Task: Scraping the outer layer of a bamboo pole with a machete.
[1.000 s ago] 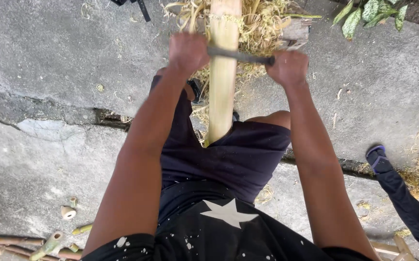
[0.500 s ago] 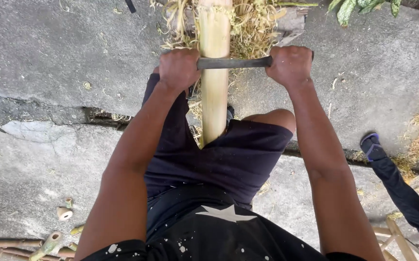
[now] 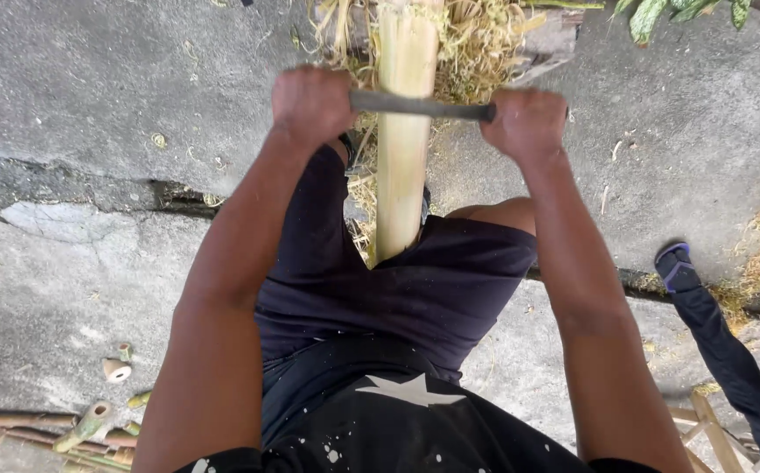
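Bamboo pole, pale yellow-green and stripped smooth, runs straight away from the person, its near end tucked between the thighs against the dark shorts and its far end leaving the top of the view. Across the pole lies a dark metal blade, flat against its upper surface. Left of the pole, the left hand is clenched in a fist round one end of the blade; right of the pole, the right hand is clenched round the other end, both arms stretched out. Around the pole's far part sits a heap of dry straw-coloured shavings on the grey concrete ground. Well left of the pole, near the bottom edge, lie cut bamboo pieces. Well right of the pole, another person's dark-clad leg and shoe rest on the concrete, with green leaves beyond
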